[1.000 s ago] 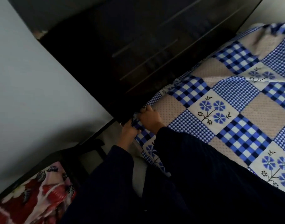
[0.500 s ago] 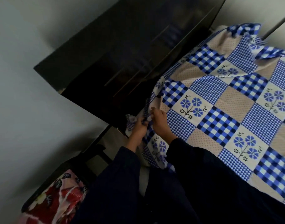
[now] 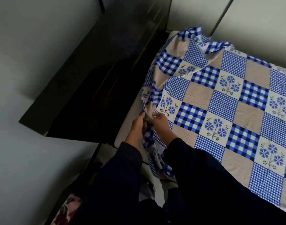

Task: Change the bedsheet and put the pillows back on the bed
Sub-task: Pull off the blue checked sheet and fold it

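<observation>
A pale wall [image 3: 25, 62] fills the left side of the view, and a dark wooden headboard [image 3: 98, 78] runs diagonally along it. The blue, white and beige patchwork bedsheet [image 3: 220, 103], printed with checks and blue flowers, covers most of the bed on the right. It lies fairly flat over the middle. Its far corner near the headboard is rumpled and folded back on itself. Along the headboard side the sheet is pulled away from the edge, so a pale strip of bare mattress [image 3: 132, 108] shows between the dark wood and the cloth.

Two dark sleeves reach in from the bottom of the view. At the near corner by the headboard the sheet's edge is gathered into a bunch, raised off the mattress, with the loose end hanging down between the forearms. The left hand [image 3: 136, 125] grips this bunch from the headboard side with its fingers curled around the fabric. The right hand [image 3: 160, 121] pinches the same bunch just beside it, resting on the sheet's surface. The two hands nearly touch.

A red floral cloth [image 3: 66, 208] shows at the bottom left, well apart from the hands.
</observation>
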